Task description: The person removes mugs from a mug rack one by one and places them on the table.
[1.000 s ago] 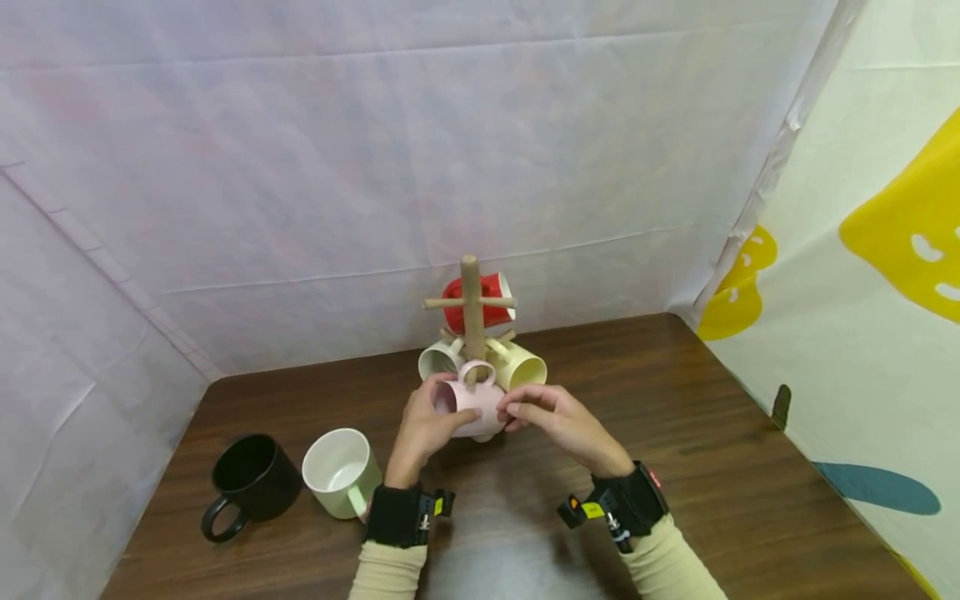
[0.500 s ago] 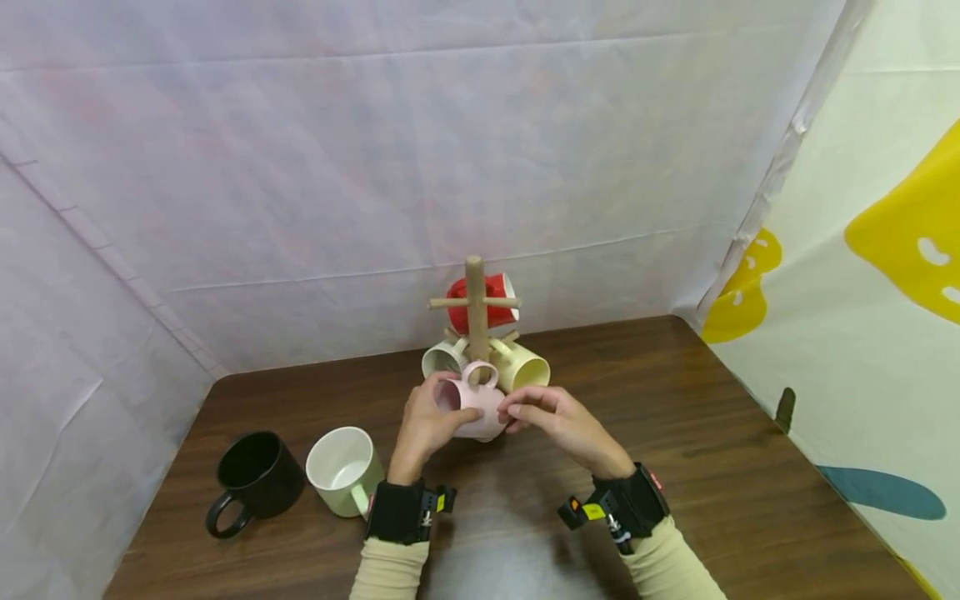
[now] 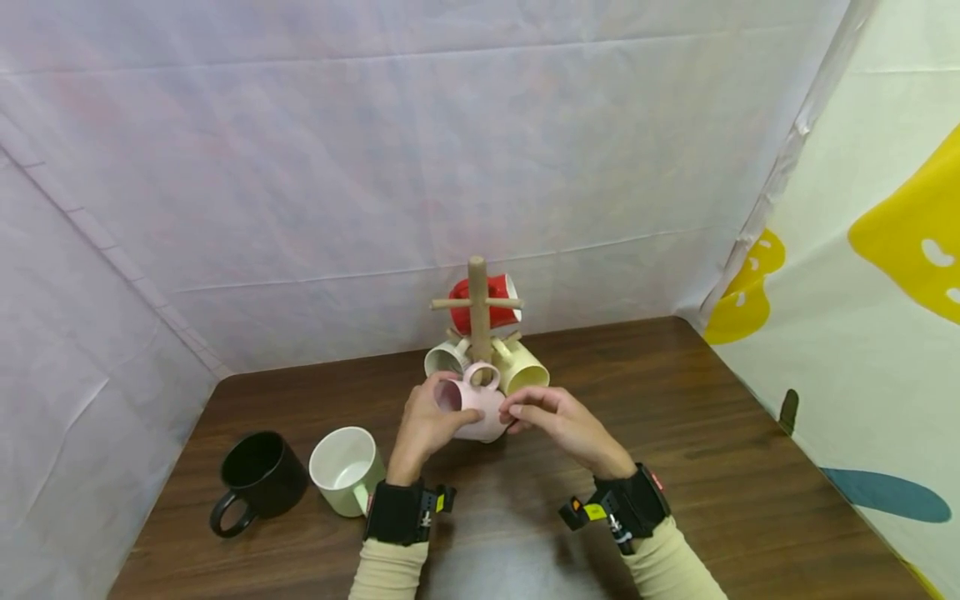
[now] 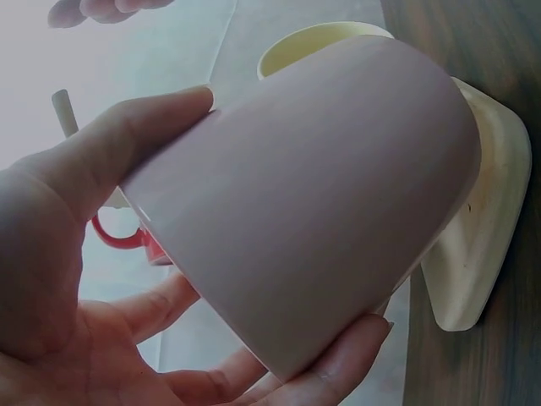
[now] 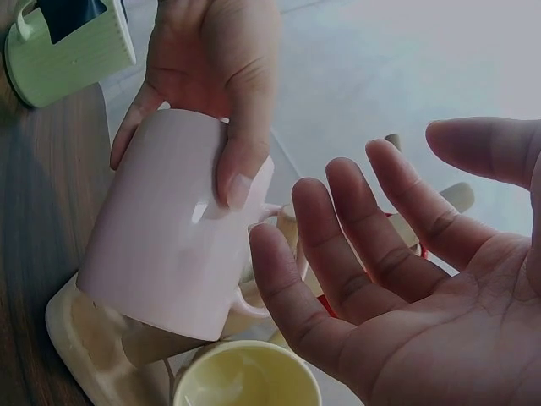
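1. I see the left hand (image 3: pixel 425 423) gripping the pink mug (image 3: pixel 483 410), thumb on one side and fingers on the other.
2. That mug is on its side in front of the wooden stand (image 3: pixel 480 329), handle up and mouth towards the person's left. I can't tell from here whether its handle is round a peg.
3. The right hand (image 3: pixel 566 425) holds nothing; my right wrist view shows its fingers spread and slightly bent beside the mug. I can't tell if they touch it.
4. Behind, the red mug (image 3: pixel 505 316) hangs high on the stand, with the white mug (image 3: pixel 442 359) and yellow mug (image 3: pixel 525 372) lower down.
5. On the table (image 3: pixel 622 367), to the left, I have the black mug (image 3: pixel 276 485) and green mug (image 3: pixel 347 498) standing upright, side by side.
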A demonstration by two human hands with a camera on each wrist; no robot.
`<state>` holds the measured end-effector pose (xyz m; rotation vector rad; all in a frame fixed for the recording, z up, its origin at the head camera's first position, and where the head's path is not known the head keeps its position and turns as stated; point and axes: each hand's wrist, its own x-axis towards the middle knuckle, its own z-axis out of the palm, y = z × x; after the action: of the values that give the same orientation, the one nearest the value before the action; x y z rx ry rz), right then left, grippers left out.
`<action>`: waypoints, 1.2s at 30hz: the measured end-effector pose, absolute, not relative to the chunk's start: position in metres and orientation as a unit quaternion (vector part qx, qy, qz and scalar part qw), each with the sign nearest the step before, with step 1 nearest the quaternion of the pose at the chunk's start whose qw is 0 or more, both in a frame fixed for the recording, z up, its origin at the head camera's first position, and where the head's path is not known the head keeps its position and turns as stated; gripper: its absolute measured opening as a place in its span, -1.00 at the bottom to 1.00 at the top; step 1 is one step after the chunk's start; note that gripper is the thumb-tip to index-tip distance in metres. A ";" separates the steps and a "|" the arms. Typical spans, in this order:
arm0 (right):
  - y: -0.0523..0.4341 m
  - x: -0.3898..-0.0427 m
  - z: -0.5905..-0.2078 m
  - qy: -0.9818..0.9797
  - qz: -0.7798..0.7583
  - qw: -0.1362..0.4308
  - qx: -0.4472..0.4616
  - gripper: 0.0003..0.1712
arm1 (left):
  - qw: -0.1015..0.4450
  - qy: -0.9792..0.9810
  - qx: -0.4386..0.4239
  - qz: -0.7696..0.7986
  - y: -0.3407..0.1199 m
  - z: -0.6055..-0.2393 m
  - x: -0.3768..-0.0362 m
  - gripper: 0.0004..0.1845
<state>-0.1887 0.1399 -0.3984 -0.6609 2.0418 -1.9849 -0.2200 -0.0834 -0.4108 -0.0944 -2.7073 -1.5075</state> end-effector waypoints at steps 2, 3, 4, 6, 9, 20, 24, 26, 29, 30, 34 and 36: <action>0.140 -0.188 -0.398 0.695 -0.674 0.108 -0.224 -0.64 | 0.019 -0.873 -0.032 -0.486 -0.084 -0.410 -0.219 -0.36; 0.140 -0.188 -0.399 0.696 -0.674 0.108 -0.224 -0.64 | 0.019 -0.874 -0.034 -0.484 -0.084 -0.409 -0.219 -0.36; 0.140 -0.188 -0.399 0.696 -0.673 0.107 -0.225 -0.64 | 0.019 -0.875 -0.036 -0.482 -0.084 -0.408 -0.218 -0.36; 0.140 -0.188 -0.399 0.697 -0.672 0.106 -0.225 -0.64 | 0.018 -0.878 -0.037 -0.477 -0.085 -0.407 -0.217 -0.35; 0.139 -0.188 -0.399 0.696 -0.673 0.107 -0.226 -0.64 | 0.017 -0.884 -0.039 -0.465 -0.087 -0.405 -0.216 -0.33; 0.138 -0.188 -0.399 0.693 -0.675 0.111 -0.226 -0.64 | 0.019 -0.895 -0.056 -0.443 -0.092 -0.400 -0.209 -0.31; 0.137 -0.188 -0.399 0.694 -0.675 0.113 -0.224 -0.64 | 0.018 -0.894 -0.064 -0.443 -0.094 -0.400 -0.208 -0.32; 0.137 -0.188 -0.399 0.695 -0.674 0.114 -0.224 -0.65 | 0.016 -0.895 -0.064 -0.441 -0.095 -0.399 -0.207 -0.33; 0.136 -0.189 -0.399 0.694 -0.674 0.117 -0.225 -0.65 | 0.014 -0.896 -0.062 -0.440 -0.097 -0.399 -0.206 -0.34; 0.136 -0.189 -0.399 0.695 -0.673 0.117 -0.225 -0.65 | 0.014 -0.896 -0.063 -0.439 -0.097 -0.398 -0.206 -0.34; 0.135 -0.188 -0.400 0.695 -0.672 0.118 -0.225 -0.65 | 0.010 -0.898 -0.071 -0.435 -0.099 -0.396 -0.204 -0.36; 0.135 -0.188 -0.401 0.697 -0.671 0.117 -0.224 -0.65 | 0.007 -0.900 -0.075 -0.430 -0.099 -0.396 -0.202 -0.36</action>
<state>-0.1878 0.1352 -0.4014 -0.6570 2.0393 -1.9635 -0.2024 -0.0994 -0.3962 -0.2349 -2.8139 -1.3430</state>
